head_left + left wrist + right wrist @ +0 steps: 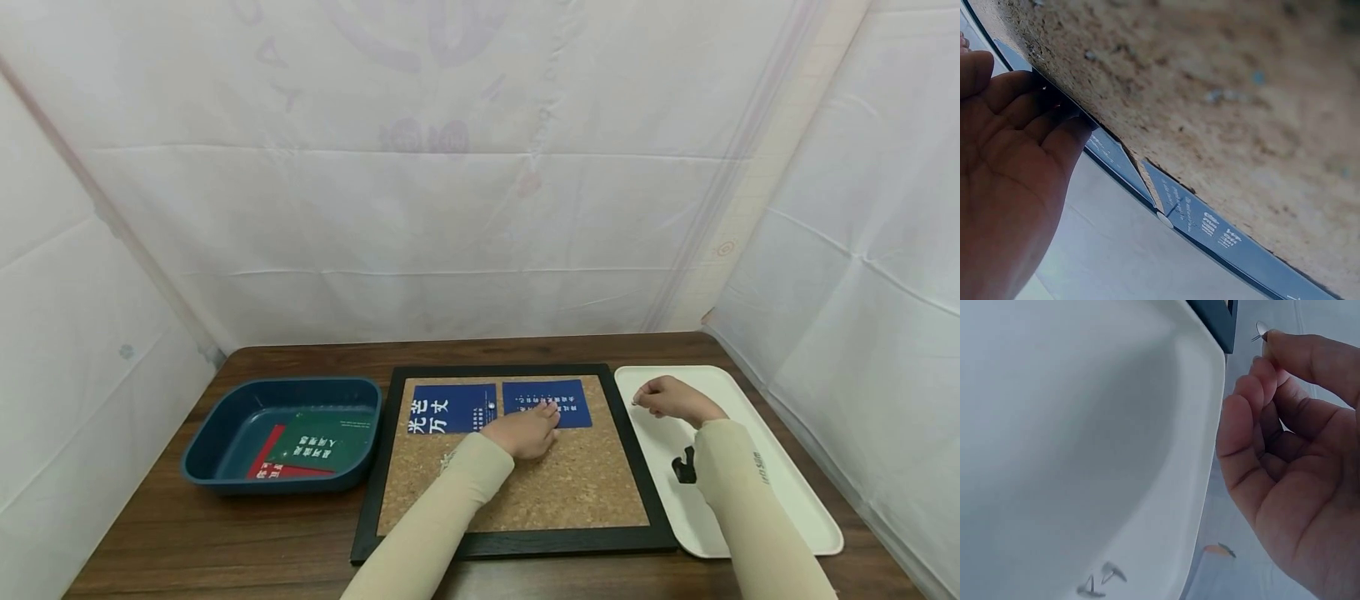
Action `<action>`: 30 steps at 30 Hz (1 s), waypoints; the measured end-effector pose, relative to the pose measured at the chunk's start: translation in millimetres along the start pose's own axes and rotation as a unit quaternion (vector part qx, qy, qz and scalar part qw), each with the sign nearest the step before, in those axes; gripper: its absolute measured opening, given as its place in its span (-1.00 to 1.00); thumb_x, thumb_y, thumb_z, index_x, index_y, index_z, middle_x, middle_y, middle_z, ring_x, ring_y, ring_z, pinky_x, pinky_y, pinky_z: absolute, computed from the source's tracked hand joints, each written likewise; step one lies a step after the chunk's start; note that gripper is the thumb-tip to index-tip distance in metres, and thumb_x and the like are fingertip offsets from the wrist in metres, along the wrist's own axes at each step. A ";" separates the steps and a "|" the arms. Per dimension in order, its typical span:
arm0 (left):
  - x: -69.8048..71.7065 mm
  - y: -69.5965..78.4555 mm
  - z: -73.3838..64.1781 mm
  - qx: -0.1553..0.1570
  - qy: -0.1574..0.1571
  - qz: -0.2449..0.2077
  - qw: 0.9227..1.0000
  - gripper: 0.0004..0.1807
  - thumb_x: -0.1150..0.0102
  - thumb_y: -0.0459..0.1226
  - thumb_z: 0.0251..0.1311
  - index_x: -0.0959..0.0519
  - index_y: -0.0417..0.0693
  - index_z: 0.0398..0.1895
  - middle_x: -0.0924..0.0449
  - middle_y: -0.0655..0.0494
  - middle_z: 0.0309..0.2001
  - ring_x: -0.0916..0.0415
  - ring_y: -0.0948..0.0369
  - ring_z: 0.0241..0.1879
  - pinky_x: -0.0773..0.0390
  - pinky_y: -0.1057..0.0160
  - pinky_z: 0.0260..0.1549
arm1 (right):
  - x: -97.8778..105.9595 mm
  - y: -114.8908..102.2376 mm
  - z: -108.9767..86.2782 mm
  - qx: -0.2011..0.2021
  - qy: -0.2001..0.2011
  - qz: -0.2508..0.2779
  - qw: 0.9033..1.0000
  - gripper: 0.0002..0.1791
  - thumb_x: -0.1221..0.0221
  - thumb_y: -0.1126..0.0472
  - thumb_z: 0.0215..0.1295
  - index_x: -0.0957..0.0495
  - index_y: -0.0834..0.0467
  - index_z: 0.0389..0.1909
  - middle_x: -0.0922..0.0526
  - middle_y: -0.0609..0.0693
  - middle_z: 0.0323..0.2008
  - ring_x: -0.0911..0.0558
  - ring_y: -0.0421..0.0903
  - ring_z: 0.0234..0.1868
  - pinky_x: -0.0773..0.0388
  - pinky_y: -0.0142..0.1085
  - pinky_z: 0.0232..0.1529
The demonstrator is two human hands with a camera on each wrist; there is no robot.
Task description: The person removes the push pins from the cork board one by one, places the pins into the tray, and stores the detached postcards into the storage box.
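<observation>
My left hand (525,432) rests with extended fingers on the right blue card (551,391), which lies on a black-framed corkboard (558,496). A second blue card (453,408) lies beside it near the board's top edge. In the left wrist view, the left hand's fingertips touch the card, partly hidden by the board's surface in front. My right hand (675,398) is above the white tray (738,400). Between thumb and forefinger it pinches a silver thumbtack (1261,329), point toward the left in the right wrist view.
Two loose thumbtacks (1102,581) show in the tray in the right wrist view. A small black object (684,467) lies on the tray beside the right sleeve. At left, a dark teal basin (281,382) holds a green card (322,437) and a red card (266,458).
</observation>
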State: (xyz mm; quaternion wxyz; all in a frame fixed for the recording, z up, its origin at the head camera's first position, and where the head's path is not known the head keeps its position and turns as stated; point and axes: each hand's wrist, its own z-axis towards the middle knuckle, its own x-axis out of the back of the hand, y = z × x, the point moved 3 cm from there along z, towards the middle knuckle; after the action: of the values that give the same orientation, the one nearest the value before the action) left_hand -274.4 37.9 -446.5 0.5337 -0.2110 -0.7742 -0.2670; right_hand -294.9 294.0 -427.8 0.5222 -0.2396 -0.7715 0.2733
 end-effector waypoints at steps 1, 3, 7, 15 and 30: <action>0.5 0.3 -0.5 0.000 0.000 0.001 1.000 -0.46 0.35 -0.07 0.53 -0.12 0.02 0.49 0.03 0.14 0.53 0.10 0.22 0.52 -0.02 0.28 0.46 | 0.8 1.6 -0.8 -0.002 0.001 0.000 1.000 -0.75 0.00 0.26 0.40 -0.55 0.37 -0.21 -0.55 0.03 -0.32 -0.45 -0.16 -0.33 -0.56 -0.26 -0.17; 0.8 0.6 -1.2 0.000 0.002 0.004 1.000 -0.46 0.34 -0.06 0.52 -0.12 0.02 0.49 0.02 0.14 0.53 0.09 0.21 0.52 -0.03 0.28 0.46 | 2.2 4.3 -2.6 0.003 -0.001 -0.003 1.000 -0.75 0.00 0.26 0.40 -0.54 0.38 -0.21 -0.53 0.01 -0.35 -0.44 -0.16 -0.34 -0.55 -0.26 -0.18; -0.1 0.1 -0.6 -0.002 0.004 0.006 1.000 -0.46 0.35 -0.06 0.53 -0.12 0.02 0.49 0.02 0.13 0.53 0.08 0.21 0.52 -0.04 0.28 0.46 | 4.4 9.4 -5.0 -0.004 -0.001 -0.001 1.000 -0.75 -0.01 0.25 0.40 -0.54 0.38 -0.22 -0.45 -0.05 -0.46 -0.40 -0.17 -0.40 -0.48 -0.28 -0.26; -1.1 -0.9 1.9 -0.004 0.004 0.003 1.000 -0.46 0.36 -0.06 0.53 -0.11 0.02 0.49 0.03 0.13 0.53 0.09 0.22 0.52 -0.02 0.28 0.46 | 8.4 22.3 -8.5 -0.022 0.007 -0.004 1.000 -0.75 -0.02 0.21 0.40 -0.53 0.35 -0.21 -0.36 -0.10 -0.55 -0.35 -0.16 -0.43 -0.36 -0.29 -0.34; -0.3 -0.8 0.8 -0.006 0.007 0.003 1.000 -0.46 0.35 -0.06 0.53 -0.12 0.02 0.49 0.03 0.13 0.53 0.09 0.21 0.52 -0.03 0.28 0.46 | 15.3 38.4 -22.1 -0.019 0.007 -0.003 1.000 -0.75 -0.04 0.20 0.41 -0.51 0.36 -0.25 -0.36 -0.07 -0.54 -0.36 -0.13 -0.41 -0.33 -0.27 -0.35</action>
State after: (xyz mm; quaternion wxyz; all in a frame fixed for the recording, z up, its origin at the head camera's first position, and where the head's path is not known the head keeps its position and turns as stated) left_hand -275.4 37.7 -447.2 0.5385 -0.2146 -0.7684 -0.2711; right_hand -276.1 336.1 -436.5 0.5237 -0.2491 -0.7737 0.2551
